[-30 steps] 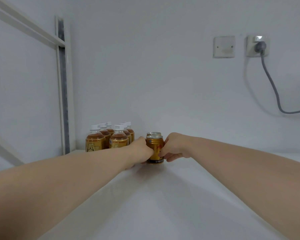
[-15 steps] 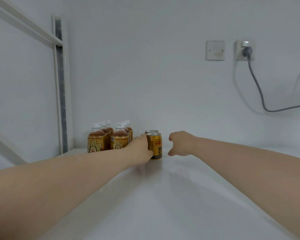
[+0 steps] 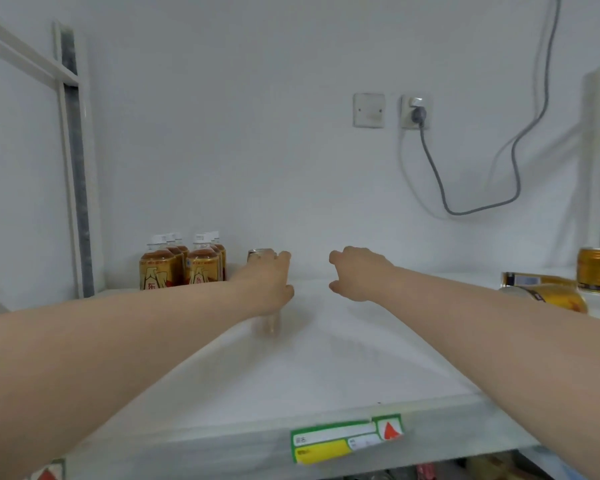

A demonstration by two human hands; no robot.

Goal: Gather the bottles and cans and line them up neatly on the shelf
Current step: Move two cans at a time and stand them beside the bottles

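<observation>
Open shelf (image 3: 343, 358) mid-span, bottles (image 3: 182, 268) back left, cans (image 3: 555, 296) at right

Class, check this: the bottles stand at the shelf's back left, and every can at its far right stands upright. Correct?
Not every can. In the head view only one can at the far right stands upright; two cans beside it lie on their sides. The bottles do stand back left.
</observation>
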